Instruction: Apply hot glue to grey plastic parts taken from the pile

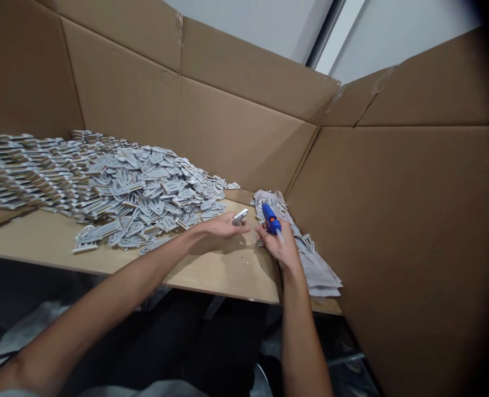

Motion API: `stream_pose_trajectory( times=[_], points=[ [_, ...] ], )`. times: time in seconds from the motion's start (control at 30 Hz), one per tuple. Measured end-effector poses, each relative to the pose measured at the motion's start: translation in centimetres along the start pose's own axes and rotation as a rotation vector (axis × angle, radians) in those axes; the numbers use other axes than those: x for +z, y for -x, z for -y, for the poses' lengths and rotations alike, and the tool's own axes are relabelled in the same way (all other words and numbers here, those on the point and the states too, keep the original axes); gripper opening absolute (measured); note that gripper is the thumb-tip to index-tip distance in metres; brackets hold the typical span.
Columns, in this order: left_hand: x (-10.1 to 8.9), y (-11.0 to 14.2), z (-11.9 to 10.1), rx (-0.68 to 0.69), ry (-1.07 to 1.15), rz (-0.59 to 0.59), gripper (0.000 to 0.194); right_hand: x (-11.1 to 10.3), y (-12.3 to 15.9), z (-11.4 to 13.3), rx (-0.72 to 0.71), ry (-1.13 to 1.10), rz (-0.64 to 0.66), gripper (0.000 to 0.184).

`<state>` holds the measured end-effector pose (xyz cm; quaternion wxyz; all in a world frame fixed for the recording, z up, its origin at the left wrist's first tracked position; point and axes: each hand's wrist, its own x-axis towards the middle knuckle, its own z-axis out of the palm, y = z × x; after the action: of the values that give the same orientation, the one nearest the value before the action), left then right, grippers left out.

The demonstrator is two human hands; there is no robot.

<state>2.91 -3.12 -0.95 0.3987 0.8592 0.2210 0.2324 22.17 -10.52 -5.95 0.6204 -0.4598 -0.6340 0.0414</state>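
Note:
My left hand (223, 226) reaches over the wooden tabletop (223, 270), with a small grey-white piece (239, 216) pinched at its fingertips. My right hand (280, 245) grips a blue hot glue gun (271, 219), and part of the gun is hidden by my fingers. A large heap of similar flat grey-white cut-out pieces (145, 193) lies to the left of my hands. Under and beyond my right hand is a pile of flat grey sheets (314, 264) with a thin dark cord (300, 240) on it.
Tall cardboard panels (244, 127) wall the back and right of the tabletop. The table's front edge (145, 270) drops to a dark floor area with plastic sheeting (21, 331) below. A pale wall (393, 38) shows above the cardboard.

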Motion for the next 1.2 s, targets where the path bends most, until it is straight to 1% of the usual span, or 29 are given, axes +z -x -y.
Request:
stream_pose_trajectory(
  times=[0.07, 0.13, 0.17, 0.2, 0.23, 0.33, 0.4, 0.47, 0.53, 0.57, 0.63, 0.67, 0.7, 0.77, 0.83, 0.9, 1.03, 1.2],
  points=[
    [0.6, 0.3, -0.4, -0.105, 0.128, -0.047, 0.026, -0.4, 0.0, 0.3, -0.011, 0.022, -0.054, 0.026],
    [1.2, 0.6, -0.6, -0.213, 0.252, -0.066, 0.021, -0.8, 0.0, 0.6, -0.004, 0.009, -0.113, 0.027],
    [1.4, 0.9, -0.6, -0.238, 0.290, -0.059, 0.018, -1.0, 0.0, 0.8, 0.003, -0.012, -0.134, 0.027],
    [1.6, 1.1, -0.5, -0.233, 0.308, -0.041, 0.017, -1.1, 0.0, 1.0, 0.008, -0.034, -0.145, 0.027],
    [1.8, 1.3, -0.4, -0.199, 0.311, -0.023, 0.019, -1.2, 0.0, 1.1, 0.006, -0.051, -0.144, 0.027],
    [1.9, 1.6, 0.2, -0.035, 0.277, 0.019, 0.033, -1.3, -0.1, 1.2, -0.038, -0.039, -0.115, 0.027],
    [1.7, 1.2, 0.5, 0.059, 0.248, 0.069, 0.040, -1.2, -0.1, 1.2, -0.090, 0.086, -0.131, 0.024],
    [1.5, 0.5, 0.8, 0.123, 0.237, 0.159, 0.042, -1.1, -0.2, 1.1, -0.145, 0.314, -0.207, 0.019],
    [1.2, -0.3, 1.0, 0.145, 0.277, 0.208, 0.039, -1.0, -0.2, 0.9, -0.194, 0.505, -0.280, 0.015],
    [1.1, -0.6, 1.1, 0.140, 0.307, 0.196, 0.033, -1.0, -0.3, 0.8, -0.208, 0.543, -0.299, 0.014],
    [1.0, -0.9, 1.2, 0.124, 0.353, 0.130, 0.016, -1.1, -0.3, 0.7, -0.210, 0.501, -0.309, 0.014],
    [1.0, -0.9, 1.2, 0.116, 0.358, 0.110, 0.009, -1.2, -0.2, 0.7, -0.201, 0.439, -0.302, 0.016],
    [0.9, -0.8, 1.2, 0.114, 0.352, 0.105, 0.013, -1.3, -0.2, 0.7, -0.190, 0.362, -0.287, 0.018],
    [0.8, -0.5, 1.1, 0.116, 0.342, 0.118, 0.028, -1.4, 0.0, 1.0, -0.176, 0.209, -0.215, 0.024],
    [0.8, -0.4, 0.9, 0.117, 0.334, 0.142, 0.034, -1.3, 0.2, 1.3, -0.184, 0.117, -0.136, 0.027],
    [0.8, -0.4, 0.8, 0.126, 0.327, 0.173, 0.037, -1.0, 0.3, 1.6, -0.198, 0.107, -0.103, 0.026],
    [1.0, -0.8, 0.9, 0.147, 0.357, 0.223, 0.037, -0.1, 0.3, 2.2, -0.213, 0.157, -0.085, 0.023],
    [1.0, -1.0, 1.1, 0.125, 0.329, 0.219, 0.026, 0.5, 0.5, 2.9, -0.196, 0.218, -0.075, 0.019]
  ],
)
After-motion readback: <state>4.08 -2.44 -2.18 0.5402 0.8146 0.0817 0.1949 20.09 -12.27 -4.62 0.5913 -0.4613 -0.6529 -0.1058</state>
